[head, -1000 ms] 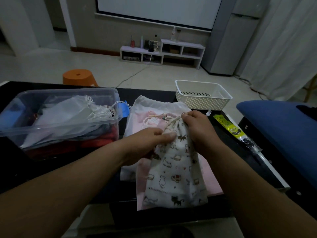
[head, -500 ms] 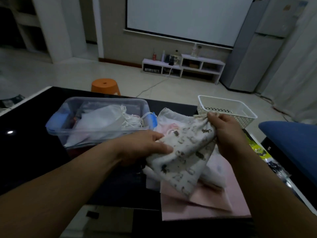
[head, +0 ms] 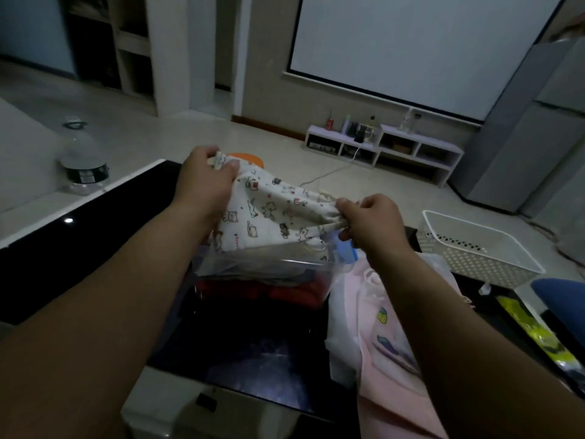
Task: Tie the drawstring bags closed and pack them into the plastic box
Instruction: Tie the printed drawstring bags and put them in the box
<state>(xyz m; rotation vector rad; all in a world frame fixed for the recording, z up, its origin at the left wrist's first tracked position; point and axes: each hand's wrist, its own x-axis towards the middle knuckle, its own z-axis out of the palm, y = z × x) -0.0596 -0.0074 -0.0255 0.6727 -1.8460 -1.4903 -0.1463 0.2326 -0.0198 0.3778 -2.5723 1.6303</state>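
Right above the clear plastic box [head: 262, 266], the left hand [head: 202, 182] and right hand [head: 370, 223] pinch both ends of the cream cat-print cloth drawstring bag [head: 272, 217] in their fingers. Uneven release and it'd probably flop over the rim.

This is a home living room. A large white projection screen [head: 411, 42] covers the far wall above a low white open-shelf media unit [head: 414, 147] that carries bottles and small household items, with a cable trailing from it across the pale tiled floor [head: 142, 131]. A tall grey refrigerator [head: 531, 137] stands in the right corner. Nearer, a glossy black low table [head: 79, 242] holds a white perforated plastic basket [head: 474, 224], with an orange round plastic stool [head: 250, 158] beyond it and a blue upholstered seat [head: 563, 293] at its right.
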